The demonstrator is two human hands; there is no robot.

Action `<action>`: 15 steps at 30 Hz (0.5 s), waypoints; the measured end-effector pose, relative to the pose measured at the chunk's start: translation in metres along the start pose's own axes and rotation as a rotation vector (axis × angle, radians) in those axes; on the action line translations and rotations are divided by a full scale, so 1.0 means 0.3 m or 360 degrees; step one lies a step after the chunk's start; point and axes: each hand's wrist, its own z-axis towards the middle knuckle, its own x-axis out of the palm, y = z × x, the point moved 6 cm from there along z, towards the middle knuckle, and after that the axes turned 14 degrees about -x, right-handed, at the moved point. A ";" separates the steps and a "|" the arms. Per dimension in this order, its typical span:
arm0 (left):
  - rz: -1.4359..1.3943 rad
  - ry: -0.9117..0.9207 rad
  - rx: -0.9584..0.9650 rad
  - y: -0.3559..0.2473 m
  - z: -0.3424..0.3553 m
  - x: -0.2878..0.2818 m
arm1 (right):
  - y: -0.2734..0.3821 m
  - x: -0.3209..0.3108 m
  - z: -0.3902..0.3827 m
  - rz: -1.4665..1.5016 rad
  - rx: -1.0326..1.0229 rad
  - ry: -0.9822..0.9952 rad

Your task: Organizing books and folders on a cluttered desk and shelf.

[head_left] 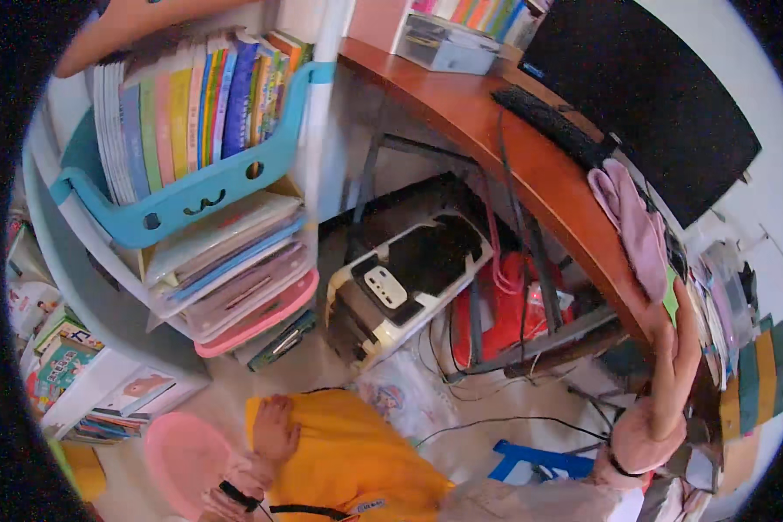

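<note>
My left hand [276, 428] lies flat on the orange-yellow apron [348, 435] over my lap, fingers loosely spread and holding nothing. My right hand [672, 348] reaches up to the right end of the brown desk [461, 113]. Its fingers are stretched out along a stack of books and papers [709, 322], beside a bright green piece [671, 296]. Just beyond those fingertips a mauve cloth [628, 222] lies on the desk's edge. The fingertips are partly blurred, and I cannot tell whether they touch the cloth.
A black monitor [648, 96] and keyboard [552, 126] stand on the desk. Below are a black-and-white computer case [409, 278], a red bag [509, 313] and loose cables. On the left, a blue basket [209, 196] of books sits in a rack, above a pink stool [183, 461].
</note>
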 end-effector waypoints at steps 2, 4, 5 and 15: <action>0.0039 0.0052 -0.0010 0.007 -0.009 -0.001 | -0.041 0.027 0.039 -0.0215 -0.0078 0.0371; 0.0070 0.0000 -0.0022 -0.003 -0.016 -0.031 | -0.037 0.081 0.053 -0.0206 -0.0066 0.0751; 0.0069 0.0005 -0.0046 -0.027 -0.018 -0.071 | -0.037 0.087 0.055 -0.0195 -0.0077 0.0771; -0.0342 0.0208 -0.0102 -0.125 -0.061 -0.241 | -0.014 0.068 0.082 -0.0204 0.0035 0.0965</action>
